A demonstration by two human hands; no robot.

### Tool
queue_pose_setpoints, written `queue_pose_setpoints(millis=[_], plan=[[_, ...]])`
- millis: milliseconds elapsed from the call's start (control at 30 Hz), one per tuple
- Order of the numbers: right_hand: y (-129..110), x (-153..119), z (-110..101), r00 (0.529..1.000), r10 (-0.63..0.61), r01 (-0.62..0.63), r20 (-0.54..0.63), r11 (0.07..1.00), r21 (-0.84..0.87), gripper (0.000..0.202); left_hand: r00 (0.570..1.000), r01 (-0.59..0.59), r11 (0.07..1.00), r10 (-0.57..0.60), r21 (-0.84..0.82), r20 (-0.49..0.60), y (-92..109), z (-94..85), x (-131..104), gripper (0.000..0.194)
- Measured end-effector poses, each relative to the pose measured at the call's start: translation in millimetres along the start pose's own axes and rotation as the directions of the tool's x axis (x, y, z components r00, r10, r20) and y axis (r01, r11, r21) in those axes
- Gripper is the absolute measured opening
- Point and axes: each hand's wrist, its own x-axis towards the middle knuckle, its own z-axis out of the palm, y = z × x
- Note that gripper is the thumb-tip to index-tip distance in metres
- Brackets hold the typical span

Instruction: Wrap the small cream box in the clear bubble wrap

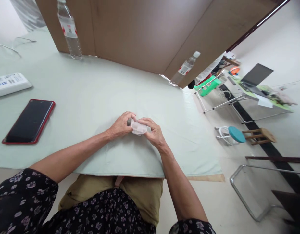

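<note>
Between my two hands is a small, clear plastic box (139, 127), held just over the pale green tablecloth (96, 97). My left hand (122, 124) grips its left end, with thumb and fingers bent around it. The right end sits between the thumb and fingers of my right hand (153, 131). A small dark grey patch shows beside my left fingers; I cannot make out what it is. Whether anything lies inside the box is too small to tell.
On the left lie a phone (29, 122) in a red case and a white box (11, 84). Water bottles (70, 32) stand along a cardboard panel (130, 32) at the back. To the right are a laptop (257, 74) on another table and a blue stool (236, 134).
</note>
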Motion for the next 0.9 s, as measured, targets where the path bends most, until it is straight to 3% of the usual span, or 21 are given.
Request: queue_pose_setpoints(millis=[133,267,400,500,567,733,900], plan=[[1.2,-14.2,1.6,0.995,-0.077,0.088,0.065,0.979,-0.182,0.056,0.996,0.087,0.990,-0.084,-0.108,0.031,2.1,1.4,-2.8,0.027],[5.4,-11.6,9.9,0.996,-0.082,0.075,-0.016,0.958,-0.277,0.044,0.996,0.090,0.989,-0.089,-0.116,0.013,-0.1,1.3,-1.0,0.026],[3.7,2.9,10.3,0.998,0.013,-0.016,-0.054,0.998,-0.059,0.037,0.999,0.052,0.992,-0.053,-0.113,-0.004,0.2,-5.0,1.1,0.022],[1.3,9.2,9.0,0.978,0.209,-0.205,-0.003,0.963,0.173,0.038,0.995,0.058,0.993,-0.050,-0.107,0.082,2.2,-10.1,-0.1,0.029],[1.9,9.8,9.5,0.959,0.282,-0.279,0.022,0.930,0.239,0.037,0.987,0.071,0.994,-0.058,-0.088,0.149,3.8,-11.8,-1.5,0.030],[8.6,7.7,10.0,0.958,0.284,-0.276,-0.026,0.946,0.171,0.037,0.969,0.171,0.972,-0.138,-0.159,0.204,6.8,-13.0,-1.0,0.027],[5.2,4.3,7.7,0.975,0.220,-0.223,0.044,0.936,0.271,0.048,0.961,0.226,0.947,-0.178,-0.228,0.213,12.1,-17.0,1.3,0.033]])
